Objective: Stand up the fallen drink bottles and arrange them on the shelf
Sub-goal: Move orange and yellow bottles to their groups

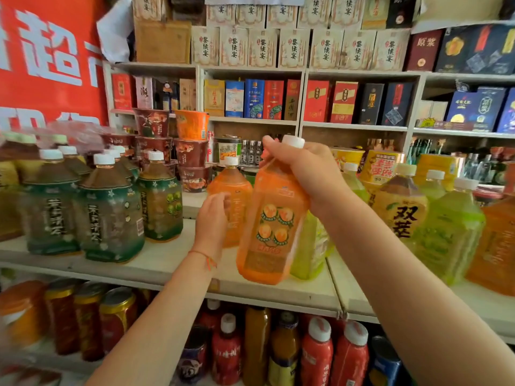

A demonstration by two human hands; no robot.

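Standing upright at left on pale worn shelf board: green-labelled tea bottles, squarish clear plastic, white screw caps. Left hand, fingers loosely curled, holding nothing, just before standing orange drink bottle. Right hand clamped round shoulder of second orange juice bottle, tilted, lifted above shelf, glossy fruit-print label. Behind it, yellow-green bottle; further right, brown tea bottle.

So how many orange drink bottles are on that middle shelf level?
3: one held bottle gripped by the right hand, one standing behind it, one at the far right edge. Others may be hidden.
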